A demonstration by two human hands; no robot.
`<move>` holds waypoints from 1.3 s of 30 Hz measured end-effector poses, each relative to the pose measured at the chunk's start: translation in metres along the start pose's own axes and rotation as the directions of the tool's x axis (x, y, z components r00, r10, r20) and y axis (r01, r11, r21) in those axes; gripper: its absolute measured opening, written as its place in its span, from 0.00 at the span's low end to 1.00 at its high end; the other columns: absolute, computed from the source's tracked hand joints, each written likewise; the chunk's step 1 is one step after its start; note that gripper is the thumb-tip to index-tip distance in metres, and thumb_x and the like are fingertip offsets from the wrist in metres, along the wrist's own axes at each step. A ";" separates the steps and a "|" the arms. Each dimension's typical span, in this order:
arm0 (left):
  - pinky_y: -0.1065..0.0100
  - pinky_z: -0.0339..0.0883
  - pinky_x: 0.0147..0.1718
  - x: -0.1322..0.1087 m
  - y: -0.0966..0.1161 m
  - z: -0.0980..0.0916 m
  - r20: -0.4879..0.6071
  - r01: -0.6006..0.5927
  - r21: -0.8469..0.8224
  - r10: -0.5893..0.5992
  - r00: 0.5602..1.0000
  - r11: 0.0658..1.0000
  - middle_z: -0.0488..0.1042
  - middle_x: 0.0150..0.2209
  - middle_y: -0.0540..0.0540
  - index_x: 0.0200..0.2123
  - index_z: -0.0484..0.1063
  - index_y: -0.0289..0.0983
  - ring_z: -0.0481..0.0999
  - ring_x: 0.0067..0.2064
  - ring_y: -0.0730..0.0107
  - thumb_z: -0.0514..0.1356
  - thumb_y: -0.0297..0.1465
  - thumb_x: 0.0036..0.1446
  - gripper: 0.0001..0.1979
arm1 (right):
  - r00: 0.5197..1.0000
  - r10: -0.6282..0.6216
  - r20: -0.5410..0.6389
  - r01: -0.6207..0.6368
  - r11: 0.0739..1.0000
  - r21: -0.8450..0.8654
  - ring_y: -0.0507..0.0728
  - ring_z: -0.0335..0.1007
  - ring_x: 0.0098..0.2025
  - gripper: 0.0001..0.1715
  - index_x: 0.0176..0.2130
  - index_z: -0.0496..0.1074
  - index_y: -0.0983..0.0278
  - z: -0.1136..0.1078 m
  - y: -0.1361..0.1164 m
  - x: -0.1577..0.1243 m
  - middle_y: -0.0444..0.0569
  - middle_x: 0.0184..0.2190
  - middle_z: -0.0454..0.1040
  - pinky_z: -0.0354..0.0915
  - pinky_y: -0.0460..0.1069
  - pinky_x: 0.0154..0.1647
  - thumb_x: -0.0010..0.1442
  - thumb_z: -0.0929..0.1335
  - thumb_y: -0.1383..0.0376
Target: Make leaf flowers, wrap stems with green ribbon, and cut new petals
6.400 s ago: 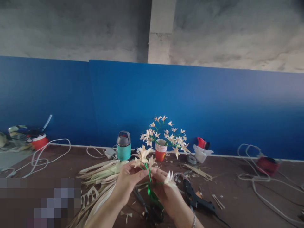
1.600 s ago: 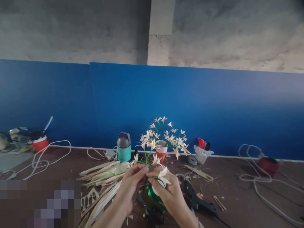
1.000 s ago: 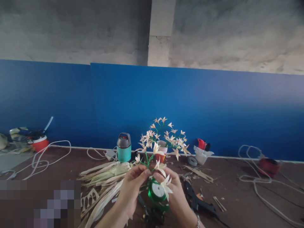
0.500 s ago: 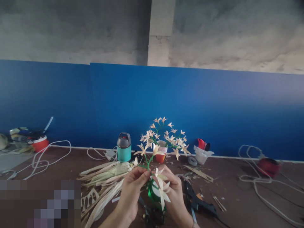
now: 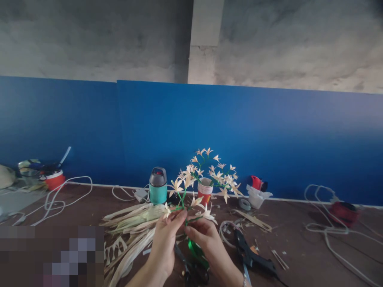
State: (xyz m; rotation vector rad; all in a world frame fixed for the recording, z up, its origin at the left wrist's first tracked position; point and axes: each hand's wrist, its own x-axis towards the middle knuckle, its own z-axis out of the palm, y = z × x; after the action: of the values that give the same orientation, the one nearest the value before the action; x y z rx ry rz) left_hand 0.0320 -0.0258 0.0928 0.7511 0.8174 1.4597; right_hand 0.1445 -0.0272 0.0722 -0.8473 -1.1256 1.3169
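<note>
One flower sprig (image 5: 182,197) is held low over the worktop (image 5: 299,247); long axis upright, blooms above the fingers, green stem running down into both grips; left hand (image 5: 165,243) is closed on the stem, pinched at its base; right hand (image 5: 206,239) is closed on it just beside, touching; green tape (image 5: 196,250) trails below; glue gun (image 5: 254,259) lies to the right; red cup (image 5: 205,192) stands beyond.
</note>
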 end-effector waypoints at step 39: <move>0.64 0.66 0.43 0.012 -0.003 -0.011 0.154 -0.032 -0.020 0.034 0.987 0.999 0.79 0.38 0.42 0.43 0.75 0.35 0.75 0.44 0.57 0.69 0.37 0.43 0.22 | 0.989 -0.033 -0.145 0.019 0.996 -0.092 0.47 0.53 0.18 0.22 0.20 0.73 0.66 -0.006 -0.012 0.002 0.42 0.16 0.66 0.51 0.44 0.18 0.37 0.76 0.51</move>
State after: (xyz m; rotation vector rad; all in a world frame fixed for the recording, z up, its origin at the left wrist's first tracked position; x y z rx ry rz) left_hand 0.0240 -0.0140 0.0838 0.8571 0.6760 1.4166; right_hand 0.1538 -0.0259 0.0826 -0.9768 -1.0836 1.1697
